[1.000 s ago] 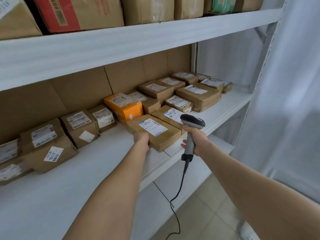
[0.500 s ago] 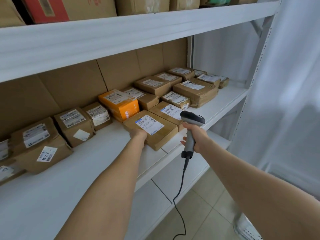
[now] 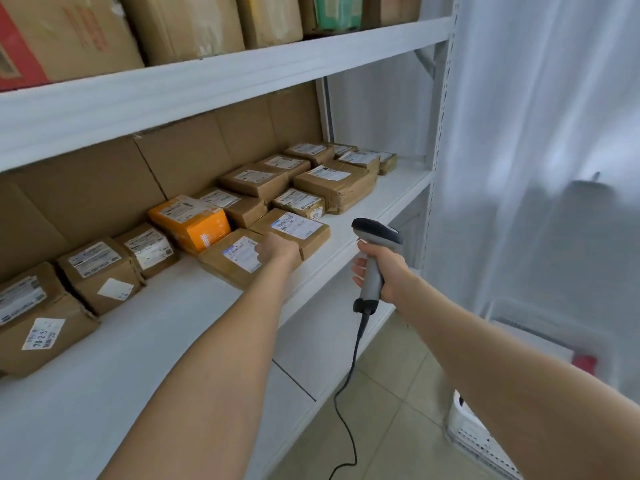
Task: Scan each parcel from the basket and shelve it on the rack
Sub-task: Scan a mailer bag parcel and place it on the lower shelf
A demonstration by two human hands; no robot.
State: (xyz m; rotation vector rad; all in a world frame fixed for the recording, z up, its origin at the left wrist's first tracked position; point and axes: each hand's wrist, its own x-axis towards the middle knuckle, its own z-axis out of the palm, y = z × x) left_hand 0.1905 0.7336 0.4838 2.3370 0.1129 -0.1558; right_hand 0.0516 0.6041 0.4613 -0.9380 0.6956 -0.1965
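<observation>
A flat brown parcel with a white label lies on the middle shelf of the white rack, in front of an orange parcel. My left hand rests on top of this brown parcel, thumb at the label's edge, the fingers mostly hidden behind the back of the hand. Off the shelf's front edge, my right hand grips the handle of a grey corded barcode scanner, whose head points toward the shelf. A white basket stands on the floor at the lower right.
Several labelled brown parcels line the back of the middle shelf, left and right. Large cartons fill the upper shelf. A white curtain hangs on the right. The scanner cable dangles to the tiled floor.
My left hand has slid from the parcel's near edge onto its top, and the parcel sits further back on the shelf. The right hand with the scanner has moved slightly away to the right.
</observation>
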